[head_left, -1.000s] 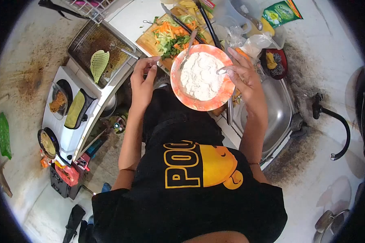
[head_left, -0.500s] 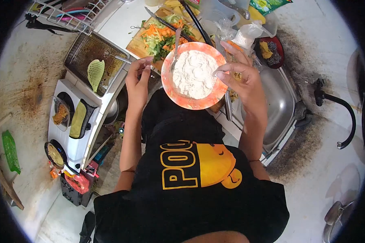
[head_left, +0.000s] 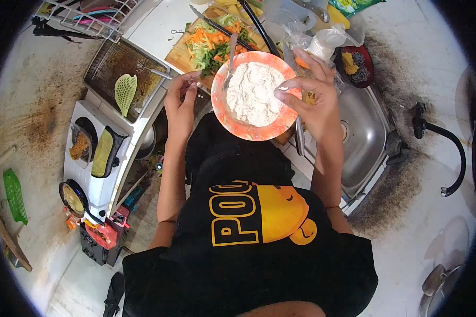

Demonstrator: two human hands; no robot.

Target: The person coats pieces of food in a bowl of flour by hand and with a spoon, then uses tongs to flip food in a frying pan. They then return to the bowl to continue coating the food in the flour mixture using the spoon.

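We've got a smooth, shiny steel sink [head_left: 367, 132] on our right and a flat wooden board [head_left: 179, 58] ahead, piled with shredded vegetables [head_left: 211, 46]! Between our hands, the round bowl [head_left: 254, 133]: rim mottled orange, middle full of lumpy, matte white powder [head_left: 254, 95]. Our right hand [head_left: 318, 100] has thumb and forefinger close above it; we can't tell if they're pinching. Our left hand [head_left: 180, 105]: fingers released, loosely curved. A slim metal utensil [head_left: 232, 48] leans at the rim.

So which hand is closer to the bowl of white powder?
The right. The right hand reaches over the right rim of the bowl, while the left hand is off to its left, with a visible gap between.
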